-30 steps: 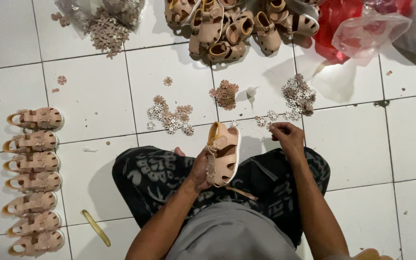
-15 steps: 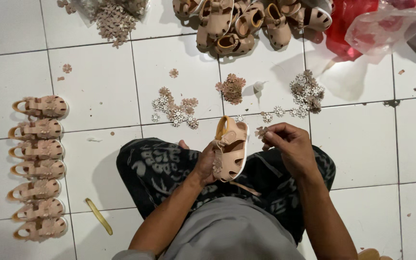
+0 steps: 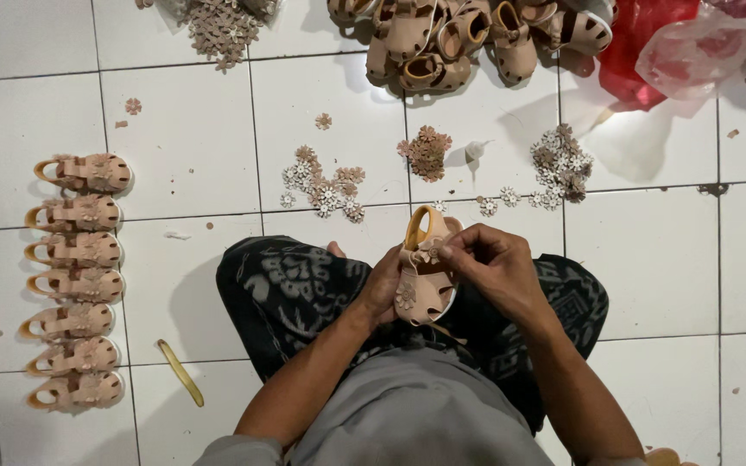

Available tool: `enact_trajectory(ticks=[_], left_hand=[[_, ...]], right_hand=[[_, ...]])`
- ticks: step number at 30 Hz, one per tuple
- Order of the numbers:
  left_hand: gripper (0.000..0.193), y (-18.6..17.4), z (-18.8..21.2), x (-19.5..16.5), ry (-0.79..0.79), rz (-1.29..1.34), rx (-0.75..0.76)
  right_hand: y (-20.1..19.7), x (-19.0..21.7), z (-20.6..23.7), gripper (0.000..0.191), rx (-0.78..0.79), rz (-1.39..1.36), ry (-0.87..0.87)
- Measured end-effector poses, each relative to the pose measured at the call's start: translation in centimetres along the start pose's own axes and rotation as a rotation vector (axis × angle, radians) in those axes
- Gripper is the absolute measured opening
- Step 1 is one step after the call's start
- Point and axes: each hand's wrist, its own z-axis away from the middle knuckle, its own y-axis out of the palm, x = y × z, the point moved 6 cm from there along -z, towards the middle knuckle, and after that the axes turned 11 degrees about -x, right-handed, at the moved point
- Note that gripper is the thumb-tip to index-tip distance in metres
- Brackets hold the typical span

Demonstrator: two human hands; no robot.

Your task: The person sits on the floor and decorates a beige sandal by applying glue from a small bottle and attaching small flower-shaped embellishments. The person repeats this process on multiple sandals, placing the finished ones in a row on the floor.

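Observation:
I sit on a white tiled floor with a small tan sandal (image 3: 420, 280) held over my lap. My left hand (image 3: 380, 285) grips the sandal from its left side. My right hand (image 3: 492, 267) rests on the sandal's upper strap, fingertips pinched at a small flower piece there. Another flower decoration sits lower on the sandal's front. Whether the right fingers hold a loose flower is hard to tell.
A row of several finished tan sandals (image 3: 75, 280) lies at the left. Loose flower pieces lie in heaps ahead (image 3: 325, 185), (image 3: 427, 151), (image 3: 559, 164), (image 3: 218, 26). A pile of sandals (image 3: 468, 39) and red and clear plastic bags (image 3: 684, 47) sit at the top. A yellow strip (image 3: 180, 373) lies beside my left knee.
My right hand came back from the flower pieces on the floor to the sandal's strap. The sandal stays in my left hand; the view shifted slightly.

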Motion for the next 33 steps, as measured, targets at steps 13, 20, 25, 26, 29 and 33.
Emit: enact_trajectory(ticks=[13, 20, 25, 26, 29, 33], left_hand=[[0.06, -0.4, -0.2, 0.4, 0.039, -0.056, 0.021], [0.058, -0.1, -0.1, 0.1, 0.048, -0.04, 0.057], [0.06, 0.3, 0.0, -0.2, 0.06, -0.034, 0.066], [0.061, 0.3, 0.1, -0.2, 0.063, -0.036, 0.071], [0.062, 0.4, 0.1, -0.3, 0.079, -0.041, 0.088], [0.058, 0.6, 0.1, -0.2, 0.077, -0.053, 0.12]], right_hand=[[-0.3, -0.6, 0.0, 0.018, -0.046, -0.037, 0.079], [-0.3, -0.7, -0.1, 0.017, -0.054, -0.026, 0.08], [-0.3, -1.0, -0.1, 0.015, -0.059, -0.031, 0.089], [-0.3, -1.3, -0.1, 0.015, -0.06, -0.04, 0.103], [-0.4, -2.0, -0.1, 0.015, -0.068, -0.04, 0.123], [-0.3, -2.9, -0.2, 0.018, -0.076, 0.004, 0.064]])
